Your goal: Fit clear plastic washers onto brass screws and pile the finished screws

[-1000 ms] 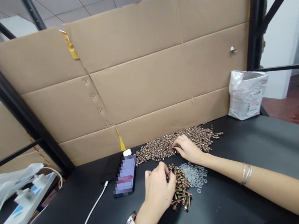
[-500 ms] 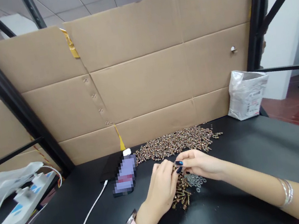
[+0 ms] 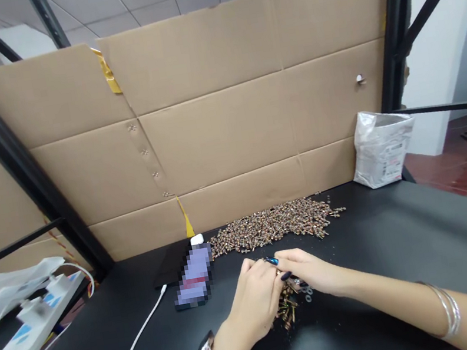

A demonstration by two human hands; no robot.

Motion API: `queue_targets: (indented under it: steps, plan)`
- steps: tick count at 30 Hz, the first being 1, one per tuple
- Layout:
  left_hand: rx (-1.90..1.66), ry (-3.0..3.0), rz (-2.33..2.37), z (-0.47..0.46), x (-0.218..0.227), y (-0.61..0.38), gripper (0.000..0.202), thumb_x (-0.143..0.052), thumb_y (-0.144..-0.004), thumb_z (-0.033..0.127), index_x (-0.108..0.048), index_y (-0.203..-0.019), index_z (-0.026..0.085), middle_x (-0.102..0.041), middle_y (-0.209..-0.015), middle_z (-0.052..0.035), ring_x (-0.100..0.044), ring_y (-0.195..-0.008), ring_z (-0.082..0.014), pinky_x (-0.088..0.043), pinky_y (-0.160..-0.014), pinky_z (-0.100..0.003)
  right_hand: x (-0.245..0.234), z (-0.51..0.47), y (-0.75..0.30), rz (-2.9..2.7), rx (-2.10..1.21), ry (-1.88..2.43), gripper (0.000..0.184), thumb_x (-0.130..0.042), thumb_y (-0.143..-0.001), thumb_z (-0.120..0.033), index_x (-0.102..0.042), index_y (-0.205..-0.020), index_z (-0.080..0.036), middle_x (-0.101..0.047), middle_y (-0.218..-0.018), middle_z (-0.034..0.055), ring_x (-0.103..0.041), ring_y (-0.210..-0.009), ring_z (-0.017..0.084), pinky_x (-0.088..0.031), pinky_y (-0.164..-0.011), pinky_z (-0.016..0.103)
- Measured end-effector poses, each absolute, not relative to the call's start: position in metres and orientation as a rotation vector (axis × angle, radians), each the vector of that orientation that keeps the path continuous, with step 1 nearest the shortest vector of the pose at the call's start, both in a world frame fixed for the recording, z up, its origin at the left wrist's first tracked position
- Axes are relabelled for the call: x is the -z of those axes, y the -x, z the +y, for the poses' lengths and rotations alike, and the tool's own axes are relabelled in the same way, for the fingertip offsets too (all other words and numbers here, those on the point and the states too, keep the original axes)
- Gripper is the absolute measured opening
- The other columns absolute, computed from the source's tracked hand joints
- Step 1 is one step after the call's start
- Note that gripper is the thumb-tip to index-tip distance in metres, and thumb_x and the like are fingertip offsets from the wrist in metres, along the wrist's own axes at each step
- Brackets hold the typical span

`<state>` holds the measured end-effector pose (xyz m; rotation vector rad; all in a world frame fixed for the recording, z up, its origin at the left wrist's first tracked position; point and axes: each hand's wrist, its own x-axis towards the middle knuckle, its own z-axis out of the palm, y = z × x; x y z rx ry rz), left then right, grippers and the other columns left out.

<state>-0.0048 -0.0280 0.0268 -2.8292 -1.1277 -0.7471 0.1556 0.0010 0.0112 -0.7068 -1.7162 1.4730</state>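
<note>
My left hand (image 3: 254, 300), with a pink-strapped watch on its wrist, and my right hand (image 3: 307, 270), with thin silver bangles on its arm, meet at the fingertips above a small heap of bronze-coloured screws (image 3: 286, 309). Whatever lies between the fingers is hidden. Clear plastic washers (image 3: 307, 292) show only in part, beside the right hand. A much larger spread of the same screws (image 3: 271, 225) lies farther out on the table, apart from both hands. A phone with a blurred screen (image 3: 193, 276) lies left of my left hand.
The black table (image 3: 385, 251) carries a white charging cable (image 3: 136, 340) and a small white case (image 3: 196, 239). A cardboard wall (image 3: 217, 130) backs it, with a white plastic bag (image 3: 381, 148) at the back right. A white power strip (image 3: 32, 322) sits low at left, beyond black metal rack posts.
My right hand has come in from the large screw spread and now meets my left hand above the small heap, covering most of the washers. The view has tilted slightly.
</note>
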Motion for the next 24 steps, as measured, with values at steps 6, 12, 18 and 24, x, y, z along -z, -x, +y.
queue_targets:
  steps: [6, 12, 18, 24]
  plan:
    - [0.817, 2.756, -1.276, -0.029, -0.029, 0.004, 0.033, -0.023, -0.097, 0.027, -0.046, -0.076, 0.018, -0.055, -0.077, -0.002, -0.046, -0.07, -0.0153, -0.032, -0.069, -0.031, -0.014, -0.003, -0.157, -1.695, -1.492, 0.718, 0.039, -0.05, -0.082, -0.054, -0.038, -0.068, -0.02, -0.032, -0.06, -0.0064, -0.027, -0.053, 0.009, -0.026, -0.05, 0.02]
    - [0.958, 2.785, -1.31, -0.028, -0.022, 0.003, 0.031, -0.018, -0.096, 0.025, -0.044, -0.079, 0.019, -0.052, -0.079, -0.0028, -0.045, -0.071, -0.0164, -0.034, -0.069, -0.031, -0.015, -0.004, -0.154, -1.663, -1.512, 0.698, 0.037, -0.051, -0.082, -0.052, -0.037, -0.069, -0.02, -0.032, -0.062, -0.0062, -0.028, -0.052, 0.008, -0.025, -0.048, 0.021]
    - [1.145, 2.626, -1.622, -0.023, -0.015, 0.007, 0.036, -0.016, -0.096, 0.031, -0.044, -0.076, 0.021, -0.053, -0.07, -0.0025, -0.048, -0.067, -0.0172, -0.035, -0.066, -0.03, -0.016, 0.002, -0.161, -1.731, -1.349, 0.709, 0.027, -0.045, -0.086, -0.046, -0.039, -0.078, -0.021, -0.039, -0.062, -0.0061, -0.035, -0.053, 0.009, -0.032, -0.051, 0.022]
    - [0.782, 2.585, -1.635, -0.017, -0.018, 0.011, 0.031, -0.023, -0.094, 0.024, -0.041, -0.069, 0.02, -0.053, -0.063, 0.0004, -0.05, -0.061, -0.0153, -0.028, -0.063, -0.029, -0.026, 0.021, -0.186, -2.238, -0.676, 0.892, 0.003, -0.053, -0.075, -0.015, -0.052, -0.074, -0.018, -0.048, -0.07, -0.002, -0.045, -0.06, 0.011, -0.036, -0.056, 0.023]
